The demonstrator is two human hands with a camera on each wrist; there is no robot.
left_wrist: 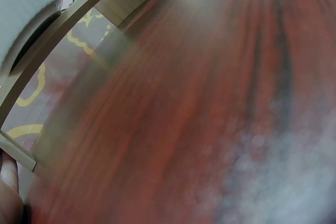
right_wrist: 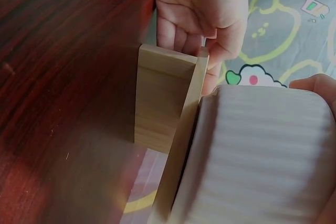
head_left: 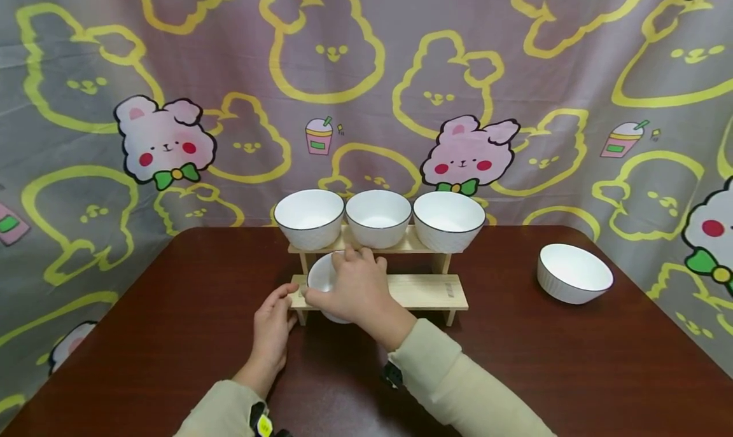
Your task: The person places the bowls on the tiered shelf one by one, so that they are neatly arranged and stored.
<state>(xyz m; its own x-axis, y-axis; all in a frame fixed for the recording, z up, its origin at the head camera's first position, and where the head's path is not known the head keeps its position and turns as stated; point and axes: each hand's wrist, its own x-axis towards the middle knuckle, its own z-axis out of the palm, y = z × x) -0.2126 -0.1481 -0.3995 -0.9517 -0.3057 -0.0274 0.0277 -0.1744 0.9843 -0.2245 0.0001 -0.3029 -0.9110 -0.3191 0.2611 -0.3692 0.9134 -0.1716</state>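
Observation:
My right hand (head_left: 363, 291) spans a white bowl (head_left: 321, 273) at the left part of a two-tier wooden rack's lower board (head_left: 424, 291). Its thumb lies at the near left of the rim and the fingers reach the far side. The bowl's ribbed wall (right_wrist: 257, 150) shows in the right wrist view, its base against the board. At the rack's left end, my left hand (head_left: 273, 332) holds the lower board between thumb and fingers. That hand (right_wrist: 202, 3) also appears curled about the board's end in the right wrist view.
Along the upper tier stand three white dark-rimmed bowls: left (head_left: 309, 211), middle (head_left: 378, 214) and right (head_left: 449, 214). Another white bowl (head_left: 574, 275) stands on the brown table (head_left: 515, 360) at the right. Behind the table hangs a patterned curtain (head_left: 366, 106).

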